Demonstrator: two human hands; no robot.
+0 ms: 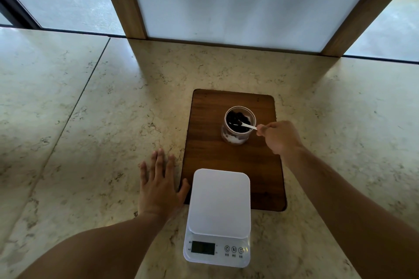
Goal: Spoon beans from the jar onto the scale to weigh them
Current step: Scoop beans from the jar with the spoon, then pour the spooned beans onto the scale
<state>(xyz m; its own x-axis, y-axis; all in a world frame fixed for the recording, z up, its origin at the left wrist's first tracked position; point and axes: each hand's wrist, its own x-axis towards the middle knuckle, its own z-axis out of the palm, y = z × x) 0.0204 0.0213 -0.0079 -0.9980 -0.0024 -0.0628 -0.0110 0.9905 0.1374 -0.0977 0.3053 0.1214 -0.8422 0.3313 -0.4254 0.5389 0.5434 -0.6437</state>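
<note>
**Inspector A:** Work surface?

**Inspector B:** A marbled stone counter (90, 120). A dark wooden board (215, 154) lies on it, near the middle. A white digital kitchen scale (219, 201) stands at the counter's near edge, its far part overlapping the board's near edge. The weighing platform is bare. The display (203, 247) is dark and I cannot read a figure on it.

**Inspector A:** Location of the jar?

**Inspector B:** The clear jar (238, 125) stands upright and uncovered on the far right part of the board, well apart from the scale. Dark beans (233, 118) show through its mouth. The lower wall looks pale; the contents there cannot be told.

**Inspector A:** Right hand?

**Inspector B:** The right hand (280, 137) is just right of the jar, fingers closed in a pinch on the handle end of a small white spoon (247, 125). The spoon slants down over the rim, with its bowl in among the beans. The hand is not touching the jar.

**Inspector A:** Left hand?

**Inspector B:** The left hand (159, 186) lies flat, palm down, fingers spread, on the counter beside the board's left edge. It holds nothing. The thumb tip lies close against the scale's left side; actual contact cannot be confirmed.
</note>
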